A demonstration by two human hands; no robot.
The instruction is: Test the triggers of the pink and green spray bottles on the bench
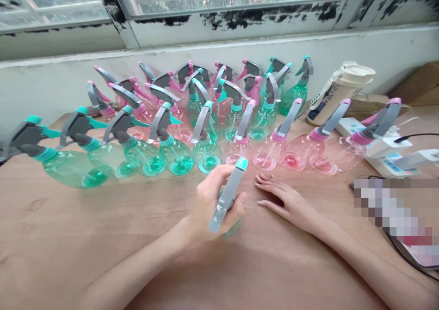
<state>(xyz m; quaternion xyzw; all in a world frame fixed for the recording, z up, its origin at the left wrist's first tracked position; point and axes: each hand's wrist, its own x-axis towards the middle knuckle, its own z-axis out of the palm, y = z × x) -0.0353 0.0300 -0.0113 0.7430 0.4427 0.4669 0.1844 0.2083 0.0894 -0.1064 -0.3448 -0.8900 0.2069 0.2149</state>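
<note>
My left hand is wrapped round the upper part of a green spray bottle, whose grey head and teal nozzle tip show above my fingers. Most of that bottle's body is hidden beneath the hand. To its right, my right hand lies flat on the wooden table, fingers stretched out and holding nothing. Just beyond both hands runs a front row of spray bottles, with a green one and a pink one nearest the left hand. Another pink spray bottle stands close past the right fingertips.
Behind the front row, several more green and pink spray bottles crowd toward the wall. A white cup with a lid stands at the back right. Power strips with plugs and cables lie at the right, near a blurred-out flat object.
</note>
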